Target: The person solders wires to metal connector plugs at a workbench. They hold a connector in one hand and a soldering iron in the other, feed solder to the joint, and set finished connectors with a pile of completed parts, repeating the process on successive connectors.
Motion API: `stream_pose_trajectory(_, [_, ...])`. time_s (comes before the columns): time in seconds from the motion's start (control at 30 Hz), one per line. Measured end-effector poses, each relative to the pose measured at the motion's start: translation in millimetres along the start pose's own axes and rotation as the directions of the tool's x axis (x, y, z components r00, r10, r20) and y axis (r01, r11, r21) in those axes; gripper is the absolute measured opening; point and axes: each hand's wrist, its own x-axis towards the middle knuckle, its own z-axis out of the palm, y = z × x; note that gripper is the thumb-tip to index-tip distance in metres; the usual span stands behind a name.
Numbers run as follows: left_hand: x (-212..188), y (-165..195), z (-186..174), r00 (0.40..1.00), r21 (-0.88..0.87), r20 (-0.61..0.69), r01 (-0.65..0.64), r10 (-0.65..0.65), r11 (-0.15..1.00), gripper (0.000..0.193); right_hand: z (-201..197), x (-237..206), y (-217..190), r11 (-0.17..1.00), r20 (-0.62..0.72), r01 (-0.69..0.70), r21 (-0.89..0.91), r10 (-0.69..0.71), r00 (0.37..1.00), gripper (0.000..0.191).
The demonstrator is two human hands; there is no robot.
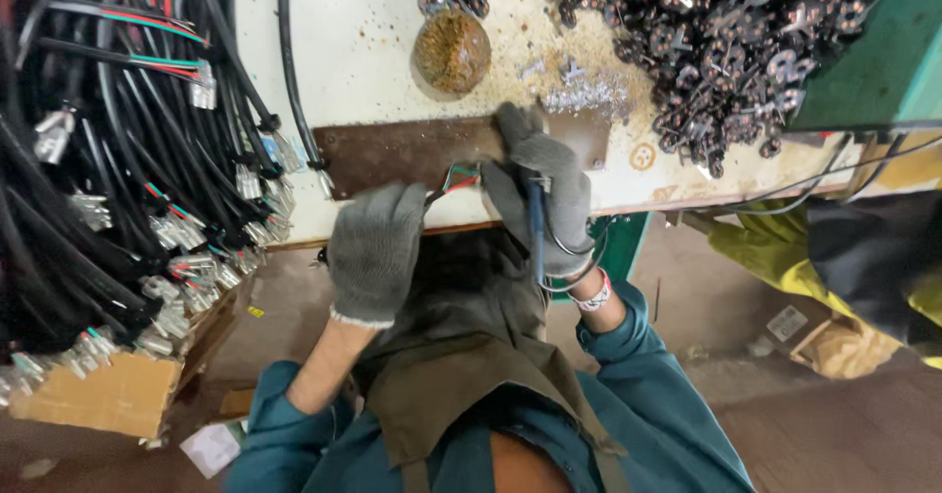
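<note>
Matt grey knitted cloth is seen on both gloves (378, 248), rusty rough metal on the plate (412, 150), glossy black plastic on the cables (118, 159), and dull cardboard on the box (108, 395).

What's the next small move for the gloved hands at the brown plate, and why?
Probably seat the wire ends squarely on the brown metal plate before pressing. The left hand pinches the red and green wires at the bench edge, the right hand rests fingers on the plate and holds a blue-handled tool. The wire tips look barely over the plate's edge; whether they touch is unclear.
</note>
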Motion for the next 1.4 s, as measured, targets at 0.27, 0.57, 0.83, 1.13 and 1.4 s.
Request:
stream_pose_trajectory(0.27, [60,27,-87,0.915,-0.094,-0.354,-0.241,0.194,0.966,0.032,-10,-11,4,0.989,-0.092,-0.129,0.067,0.135,0.987,0.029])
stream_pose_trajectory(0.57, [80,-24,-45,0.937,0.274,-0.343,0.175,-0.074,0.946,0.044,-6,-5,4,0.998,-0.137,-0.014,-0.054,0.006,0.991,0.041])
stream_pose_trajectory(0.83, [86,-68,-13,0.928,0.378,-0.22,0.364,-0.299,0.851,0.02,-9,-12,8,0.997,-0.069,-0.031,-0.069,0.026,0.997,0.037])
stream_pose_trajectory(1.13, [-7,-27,-13,0.989,-0.702,0.123,0.144,-0.079,0.697,0.037,-19,-11,-6,0.756,0.003,-0.351,0.552,0.419,0.908,0.027])
stream_pose_trajectory(1.4, [-10,-6,1,0.979,-0.69,0.197,0.1,0.053,0.717,0.027,-11,-3,-54,0.975,0.002,-0.139,0.174,0.141,0.99,0.055])
